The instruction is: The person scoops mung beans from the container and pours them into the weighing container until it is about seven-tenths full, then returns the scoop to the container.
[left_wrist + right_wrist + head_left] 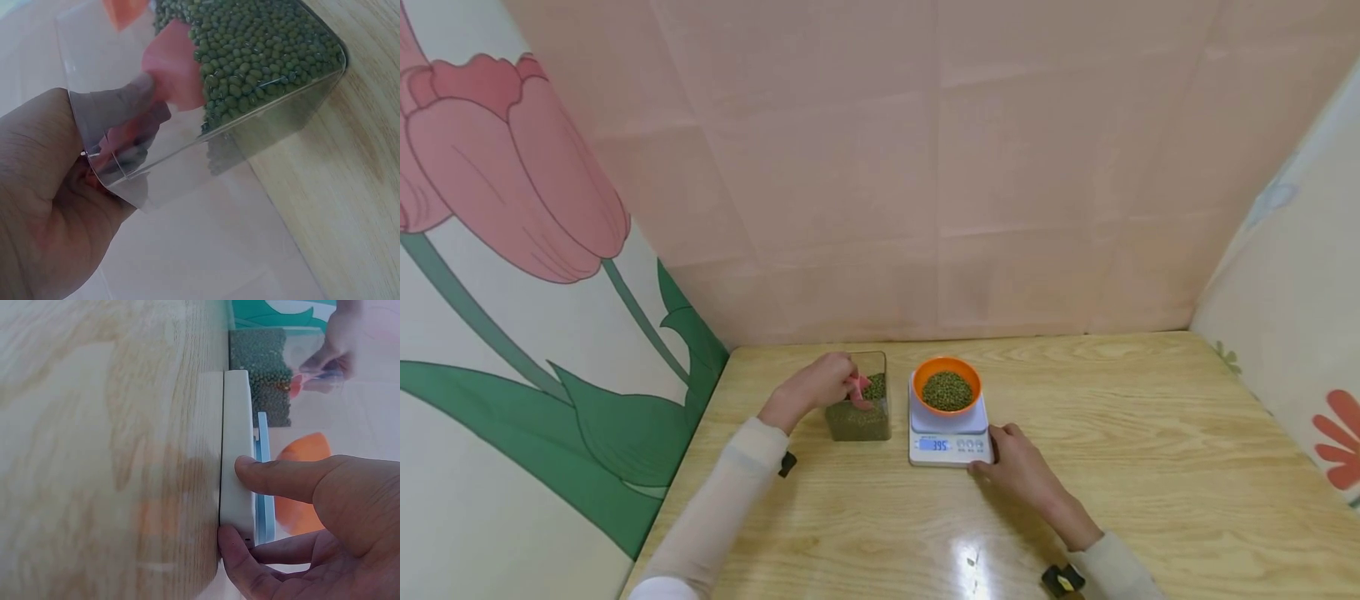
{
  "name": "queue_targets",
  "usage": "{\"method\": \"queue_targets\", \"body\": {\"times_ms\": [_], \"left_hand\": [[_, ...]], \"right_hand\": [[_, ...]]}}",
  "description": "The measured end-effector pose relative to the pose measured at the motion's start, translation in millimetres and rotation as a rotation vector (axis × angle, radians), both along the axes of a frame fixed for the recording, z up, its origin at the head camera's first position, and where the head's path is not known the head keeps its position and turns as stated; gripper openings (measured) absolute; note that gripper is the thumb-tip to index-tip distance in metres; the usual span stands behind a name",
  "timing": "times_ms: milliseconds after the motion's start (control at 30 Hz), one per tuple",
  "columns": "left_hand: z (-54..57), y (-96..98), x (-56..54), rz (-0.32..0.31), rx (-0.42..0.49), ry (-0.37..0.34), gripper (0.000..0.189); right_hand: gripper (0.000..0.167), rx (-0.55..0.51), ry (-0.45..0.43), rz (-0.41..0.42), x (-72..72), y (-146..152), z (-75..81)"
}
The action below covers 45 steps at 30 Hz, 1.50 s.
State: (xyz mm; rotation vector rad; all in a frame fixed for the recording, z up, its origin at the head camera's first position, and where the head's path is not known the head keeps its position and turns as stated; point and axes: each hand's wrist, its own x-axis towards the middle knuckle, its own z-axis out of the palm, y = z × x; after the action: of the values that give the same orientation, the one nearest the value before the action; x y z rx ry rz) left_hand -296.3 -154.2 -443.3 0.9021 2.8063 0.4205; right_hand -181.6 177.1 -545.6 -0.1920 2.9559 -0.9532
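Head view: a clear container (857, 427) of small green beans (876, 386) stood on a wooden table (1150, 433), just left of a white scale (951, 454). An orange bowl (947, 364), partly filled with the same kind of beans, sat on the weighing plate (922, 423), and the lit display (934, 445) showed the digits 395. The left hand (820, 383) held a pink scoop (860, 392) at the container's mouth; the right hand (1018, 467) gripped the near right corner of the scale. A pink panelled backdrop (925, 183) rose behind the table.

Left wrist view: the left hand's thumb lay along the scoop, pinching it narrowly. The scoop was inside the transparent walls, its head against the edge of the beans; how much it carried could not be told.

Right wrist view: the right thumb pressed the scale's white front face, while other fingers were bent around the corner, one low by the tabletop. The orange bowl showed behind the plate, and the container stood beyond.
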Motion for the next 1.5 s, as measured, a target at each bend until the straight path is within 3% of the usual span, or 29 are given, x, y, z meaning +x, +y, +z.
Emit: {"method": "queue_targets", "body": {"times_ms": [567, 867, 1267, 1500], "left_hand": [[-0.2, -1.1, -0.9, 0.006, 0.03, 0.02, 0.017], [1.3, -1.3, 0.4, 0.014, 0.074, -0.03, 0.024], [-0.4, -4.8, -0.1, 0.005, 0.096, -0.002, 0.023], [1.1, -6.9, 1.9, 0.03, 0.117, 0.026, 0.016]], "right_hand": [[0.073, 0.005, 0.002, 0.001, -1.5, 0.4, -1.1], [0.072, 0.002, 0.012, 0.005, -0.6, 0.6, -0.8], [0.072, -0.002, 0.007, 0.002, -0.1, 0.5, -3.2], [0.071, -0.006, 0.008, 0.002, 0.2, 0.9, -3.3]]}}
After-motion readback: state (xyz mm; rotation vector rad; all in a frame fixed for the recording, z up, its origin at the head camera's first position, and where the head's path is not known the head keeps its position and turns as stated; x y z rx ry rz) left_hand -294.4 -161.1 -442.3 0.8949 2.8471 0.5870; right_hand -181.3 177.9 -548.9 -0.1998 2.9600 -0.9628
